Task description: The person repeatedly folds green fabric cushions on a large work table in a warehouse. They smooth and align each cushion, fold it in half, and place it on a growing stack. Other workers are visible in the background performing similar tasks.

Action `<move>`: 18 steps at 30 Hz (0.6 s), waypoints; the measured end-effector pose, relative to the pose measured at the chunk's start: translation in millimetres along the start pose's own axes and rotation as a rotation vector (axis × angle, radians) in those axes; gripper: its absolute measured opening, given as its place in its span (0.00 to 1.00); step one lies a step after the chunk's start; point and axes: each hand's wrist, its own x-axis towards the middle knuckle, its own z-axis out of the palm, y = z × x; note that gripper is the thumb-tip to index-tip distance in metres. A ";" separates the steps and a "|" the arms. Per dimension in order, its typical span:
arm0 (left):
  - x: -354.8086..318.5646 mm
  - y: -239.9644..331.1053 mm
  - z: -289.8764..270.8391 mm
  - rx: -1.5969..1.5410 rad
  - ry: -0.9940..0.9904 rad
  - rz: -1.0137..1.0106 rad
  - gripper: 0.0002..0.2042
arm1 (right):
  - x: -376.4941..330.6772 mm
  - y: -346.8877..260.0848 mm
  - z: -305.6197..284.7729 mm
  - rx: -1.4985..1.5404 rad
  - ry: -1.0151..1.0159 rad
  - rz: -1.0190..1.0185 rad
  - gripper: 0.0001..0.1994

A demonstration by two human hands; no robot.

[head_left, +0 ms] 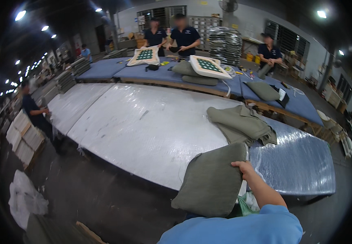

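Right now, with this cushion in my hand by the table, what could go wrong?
1. Only the right hand pinches the green cushion by its upper corner, and most of it hangs past the table edge, so it might slip to the floor.
2. Swinging it across could drag the folded covers lying near that corner.

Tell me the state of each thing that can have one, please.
Right hand: grips the cushion's edge.
Green cushion: stuffed, held up off the table.
Green covers: empty, lying in a loose pile.
White table: wrapped in plastic film.
Left hand: not visible.
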 end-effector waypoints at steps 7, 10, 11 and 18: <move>47.4 -65.8 -34.2 -0.178 -0.006 0.074 0.26 | -29.1 -65.5 78.6 -0.303 -0.277 -0.531 0.29; 67.1 -85.0 -26.8 -0.252 -0.040 0.110 0.27 | -54.9 -99.1 105.9 -0.644 -0.236 -0.778 0.31; 70.3 -89.0 -26.5 -0.282 -0.051 0.134 0.27 | -71.7 -113.1 115.7 -0.754 -0.284 -0.846 0.33; 87.8 -69.6 14.4 -0.340 -0.075 0.170 0.15 | -161.4 -146.5 185.8 -1.541 -0.503 -1.224 0.33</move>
